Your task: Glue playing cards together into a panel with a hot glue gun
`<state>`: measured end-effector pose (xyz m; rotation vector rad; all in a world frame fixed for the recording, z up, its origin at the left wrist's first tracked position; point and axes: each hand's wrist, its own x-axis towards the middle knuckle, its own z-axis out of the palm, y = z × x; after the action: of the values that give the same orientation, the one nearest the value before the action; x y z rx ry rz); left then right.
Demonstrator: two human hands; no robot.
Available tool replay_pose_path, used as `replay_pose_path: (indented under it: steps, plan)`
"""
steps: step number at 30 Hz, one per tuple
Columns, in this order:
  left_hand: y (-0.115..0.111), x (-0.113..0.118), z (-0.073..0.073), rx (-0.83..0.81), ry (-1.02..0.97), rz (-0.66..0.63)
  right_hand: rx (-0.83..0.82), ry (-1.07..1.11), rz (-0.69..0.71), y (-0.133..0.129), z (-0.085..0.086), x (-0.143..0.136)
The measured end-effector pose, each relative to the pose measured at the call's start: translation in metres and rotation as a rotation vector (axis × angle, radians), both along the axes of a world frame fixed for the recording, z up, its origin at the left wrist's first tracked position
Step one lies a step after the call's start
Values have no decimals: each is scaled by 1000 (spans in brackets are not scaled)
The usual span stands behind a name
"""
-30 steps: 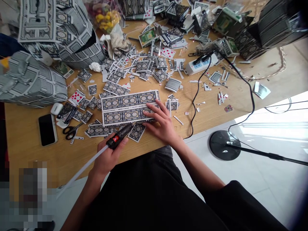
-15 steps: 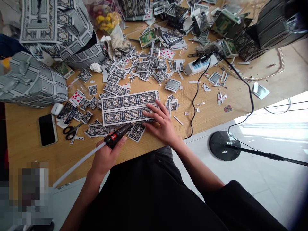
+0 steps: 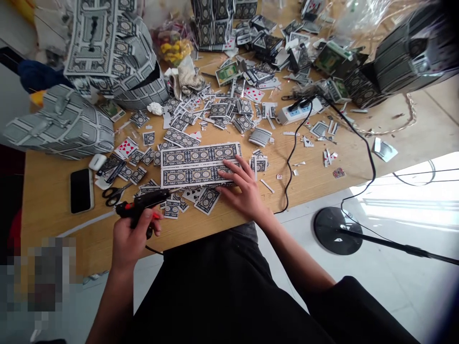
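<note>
A flat panel of joined playing cards (image 3: 190,168), patterned backs up, lies near the table's front edge. My right hand (image 3: 244,188) rests on its right end, fingers spread over the cards and thumb at the lower edge. My left hand (image 3: 134,234) is wrapped round the grip of a black hot glue gun (image 3: 138,209) with a red trigger. The gun's nozzle points right, close to the panel's lower left edge; I cannot tell whether it touches. A white glue stick (image 3: 86,223) sticks out of its rear. Loose cards (image 3: 207,199) lie below the panel.
Scissors (image 3: 114,193) and a phone (image 3: 81,191) lie on the left. Card-built structures (image 3: 60,125) stand behind them. Folded cards and scraps (image 3: 218,110) cover the middle. A power strip (image 3: 299,112) with a black cable (image 3: 288,167) is at right, a round black stand base (image 3: 337,230) on the floor.
My left hand has moved left and a little down with the glue gun, its nozzle now at the panel's left part. My right hand stays on the panel. The whole view has shifted slightly.
</note>
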<state>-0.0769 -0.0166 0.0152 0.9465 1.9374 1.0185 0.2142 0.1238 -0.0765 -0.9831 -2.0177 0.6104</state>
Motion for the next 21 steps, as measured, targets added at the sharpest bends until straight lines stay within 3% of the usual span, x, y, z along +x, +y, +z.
replay_pose_path:
  steps: [5,12,18,21]
  plan:
    - [-28,-24,-12,27,-40,224,30,-2,7,1,-2,0]
    - [-59,-53,-23,-178,32,434,100,-6,-1,0,-5,-2]
    - [-63,-72,-37,-238,29,334,181,-16,-10,1,-10,-4]
    - [-62,-80,-39,-339,169,220,195,-14,-11,2,-12,-5]
